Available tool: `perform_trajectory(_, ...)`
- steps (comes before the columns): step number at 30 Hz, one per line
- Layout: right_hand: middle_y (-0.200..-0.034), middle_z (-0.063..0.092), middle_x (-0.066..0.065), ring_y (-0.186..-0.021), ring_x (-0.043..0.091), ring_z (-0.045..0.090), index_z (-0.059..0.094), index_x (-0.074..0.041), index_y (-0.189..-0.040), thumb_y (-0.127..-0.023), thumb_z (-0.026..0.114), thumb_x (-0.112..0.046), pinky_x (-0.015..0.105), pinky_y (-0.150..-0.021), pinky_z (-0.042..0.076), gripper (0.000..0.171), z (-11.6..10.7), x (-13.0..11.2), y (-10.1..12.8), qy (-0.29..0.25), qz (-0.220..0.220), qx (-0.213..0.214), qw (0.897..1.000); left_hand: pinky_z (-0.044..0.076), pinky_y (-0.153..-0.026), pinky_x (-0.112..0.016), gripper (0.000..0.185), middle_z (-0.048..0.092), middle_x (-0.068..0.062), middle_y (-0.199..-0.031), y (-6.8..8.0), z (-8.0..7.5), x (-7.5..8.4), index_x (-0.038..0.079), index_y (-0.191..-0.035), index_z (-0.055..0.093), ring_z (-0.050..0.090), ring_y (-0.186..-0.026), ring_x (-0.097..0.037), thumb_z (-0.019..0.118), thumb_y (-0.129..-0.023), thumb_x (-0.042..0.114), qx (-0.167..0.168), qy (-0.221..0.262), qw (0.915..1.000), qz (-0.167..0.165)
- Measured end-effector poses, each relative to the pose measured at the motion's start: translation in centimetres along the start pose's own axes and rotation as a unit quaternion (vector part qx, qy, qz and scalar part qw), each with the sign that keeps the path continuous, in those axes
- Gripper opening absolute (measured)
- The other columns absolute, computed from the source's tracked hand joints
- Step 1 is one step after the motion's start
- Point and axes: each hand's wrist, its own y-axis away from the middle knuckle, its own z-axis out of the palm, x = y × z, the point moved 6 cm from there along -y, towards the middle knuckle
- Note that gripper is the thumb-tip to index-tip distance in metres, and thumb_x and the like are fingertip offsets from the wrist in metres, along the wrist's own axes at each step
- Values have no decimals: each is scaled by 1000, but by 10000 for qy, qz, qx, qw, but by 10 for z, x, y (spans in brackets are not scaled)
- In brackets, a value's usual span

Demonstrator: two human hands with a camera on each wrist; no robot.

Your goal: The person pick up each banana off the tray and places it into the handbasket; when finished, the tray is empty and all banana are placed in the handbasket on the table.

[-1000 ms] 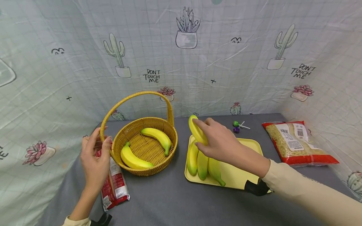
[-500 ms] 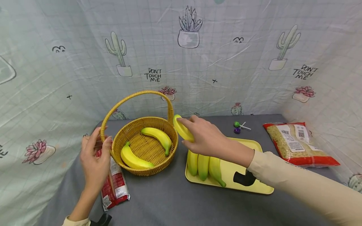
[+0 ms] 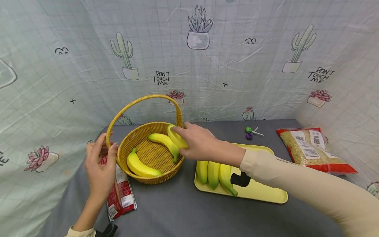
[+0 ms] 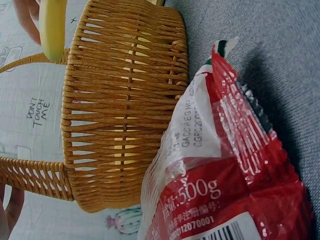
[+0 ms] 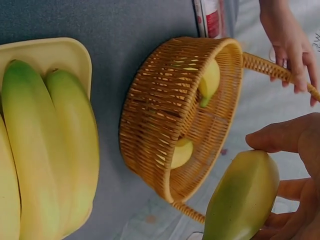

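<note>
My left hand [image 3: 100, 166] grips the left side of the handle of a round yellow wicker basket [image 3: 155, 180]. Two bananas lie inside it, one at the front left [image 3: 140, 165] and the other toward the back right. My right hand [image 3: 202, 143] holds a third banana [image 3: 177, 137] above the basket's right rim, thumb on one side and fingers on the other. In the right wrist view this held banana [image 5: 242, 197] hangs apart from the basket. Several more bananas [image 3: 213, 174] lie side by side on the left part of a pale yellow tray [image 3: 260, 194].
Beneath my left forearm lies a red and white packet [image 3: 122, 194], close beside the basket. Two lollipops [image 3: 249, 133] are behind the tray. A clear and red bag of grain-like food [image 3: 311, 146] rests at the far right. A patterned cloth hangs behind the grey table surface.
My right hand has carried the banana leftward from above the tray to the basket's right rim. The left hand stays on the handle, and the basket has hardly moved.
</note>
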Motion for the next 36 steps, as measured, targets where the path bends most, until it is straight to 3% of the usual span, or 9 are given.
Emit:
perform_trajectory(9, -126, 60, 11, -85, 21, 56, 47, -19, -160, -98, 73, -24, 33, -55, 49, 68, 8, -14, -30, 263, -183, -221, 9992, 50, -83, -15, 38, 49, -15, -97, -4, 2, 35, -1, -137, 69, 61, -88, -10, 65, -100, -9, 79, 42, 9998, 187)
perform_trajectory(14, -129, 60, 10, -87, 20, 56, 46, -20, -161, -98, 73, -25, 34, -57, 50, 69, 12, -19, -48, 180, -224, -289, 9992, 49, -84, -15, 38, 49, -14, -97, -3, 4, 41, -4, -136, 68, 61, -90, -10, 65, -99, -11, 98, 157, 9995, 273)
perform_trajectory(17, -134, 59, 9, -92, 19, 56, 46, -20, -162, -98, 73, -25, 33, -57, 50, 70, 14, -22, -57, 95, -221, -346, 9991, 49, -84, -15, 38, 49, -14, -97, -4, 4, 39, -5, -135, 68, 61, -90, -11, 65, -99, -12, 125, 185, 9993, 313)
perform_trajectory(20, -137, 59, 9, -96, 19, 57, 45, -20, -162, -98, 72, -25, 33, -56, 50, 69, 17, -26, -66, 100, -213, -408, 9989, 51, -83, -16, 39, 52, -9, -101, -4, 3, 24, 0, -138, 69, 62, -90, -14, 65, -100, -9, 53, 195, 9996, 204)
perform_trajectory(27, -135, 60, 6, -99, 18, 58, 45, -21, -162, -100, 72, -29, 32, -59, 49, 69, 27, -37, -87, 244, -84, -665, 9975, 52, -77, -13, 39, 54, -19, -108, -3, 2, 23, 0, -141, 67, 64, -91, -16, 63, -103, -7, -229, 375, 9988, -231)
perform_trajectory(31, -132, 61, 4, -99, 17, 59, 44, -22, -163, -99, 74, -32, 32, -59, 50, 71, 39, -42, -99, 262, -5, -839, 9961, 52, -79, -16, 41, 55, -9, -108, 1, 2, 3, 9, -143, 68, 65, -91, -18, 65, -104, -2, -189, 335, 9990, -242)
perform_trajectory(36, -123, 62, 1, -93, 16, 57, 46, -23, -162, -98, 76, -32, 31, -57, 49, 71, 59, -50, -111, 336, 55, -984, 9946, 52, -80, -17, 41, 53, -1, -105, 4, 1, -2, 13, -143, 69, 64, -90, -19, 65, -104, 0, -158, 268, 9991, -275)
